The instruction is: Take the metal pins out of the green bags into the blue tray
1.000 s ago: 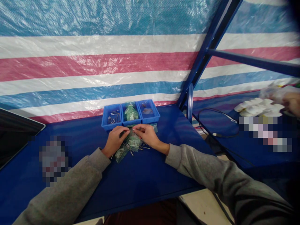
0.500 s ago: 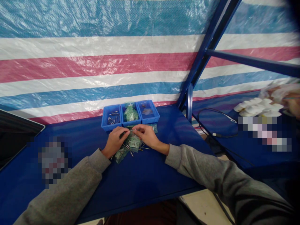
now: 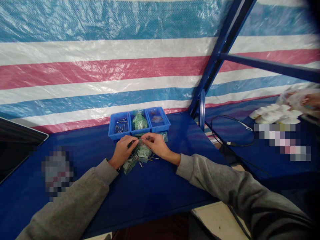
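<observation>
My left hand (image 3: 124, 150) and my right hand (image 3: 157, 145) meet over a pile on the blue table, fingertips pinched close together. Between them runs a thin metal pin (image 3: 143, 138), gripped from both ends. Beneath the hands lies a heap of small green plastic bags (image 3: 143, 152) mixed with several loose metal pins (image 3: 140, 163). Just behind stand three joined blue bins: the left bin (image 3: 116, 136) contains metal pins, the middle bin (image 3: 141, 131) green plastic bags, the right bin (image 3: 163, 127) a few small clear or brownish pieces I cannot make out.
A dark screen-like panel (image 3: 17, 150) stands at the left edge, near a blurred-out item (image 3: 58, 171). On the right are a blue metal frame (image 3: 212, 66), a black cable (image 3: 231, 116), white rounded items (image 3: 272, 114) and another person's hand (image 3: 311, 100) by a clear bag.
My hands and the pin stay in nearly the same place. At the far right, the other person's hand has shifted a little.
</observation>
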{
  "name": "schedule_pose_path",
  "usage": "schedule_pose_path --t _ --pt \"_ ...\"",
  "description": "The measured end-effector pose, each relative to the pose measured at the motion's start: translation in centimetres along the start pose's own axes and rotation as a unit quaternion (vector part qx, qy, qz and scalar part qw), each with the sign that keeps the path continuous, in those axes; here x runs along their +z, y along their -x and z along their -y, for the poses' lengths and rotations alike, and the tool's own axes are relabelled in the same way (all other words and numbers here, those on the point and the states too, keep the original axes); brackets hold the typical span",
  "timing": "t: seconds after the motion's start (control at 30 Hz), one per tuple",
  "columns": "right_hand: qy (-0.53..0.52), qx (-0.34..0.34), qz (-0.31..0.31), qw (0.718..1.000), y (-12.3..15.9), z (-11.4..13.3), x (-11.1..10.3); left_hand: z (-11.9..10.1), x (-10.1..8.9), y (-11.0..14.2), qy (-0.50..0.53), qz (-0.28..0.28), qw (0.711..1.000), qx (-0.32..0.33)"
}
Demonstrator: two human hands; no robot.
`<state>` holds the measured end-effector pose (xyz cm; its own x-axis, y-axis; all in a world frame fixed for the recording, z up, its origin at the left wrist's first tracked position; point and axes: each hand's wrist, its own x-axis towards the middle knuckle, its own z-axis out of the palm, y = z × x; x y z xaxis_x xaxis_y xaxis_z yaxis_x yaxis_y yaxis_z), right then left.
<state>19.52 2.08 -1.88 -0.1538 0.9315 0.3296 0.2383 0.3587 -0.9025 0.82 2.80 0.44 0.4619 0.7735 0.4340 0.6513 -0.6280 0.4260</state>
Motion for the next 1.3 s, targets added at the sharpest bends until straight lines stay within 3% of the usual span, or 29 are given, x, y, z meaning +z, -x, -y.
schedule_pose_path --t 1.3 --pt "-0.013 0.000 0.007 1.000 -0.03 -0.09 0.04 -0.20 -0.24 -0.02 0.006 0.015 1.000 -0.016"
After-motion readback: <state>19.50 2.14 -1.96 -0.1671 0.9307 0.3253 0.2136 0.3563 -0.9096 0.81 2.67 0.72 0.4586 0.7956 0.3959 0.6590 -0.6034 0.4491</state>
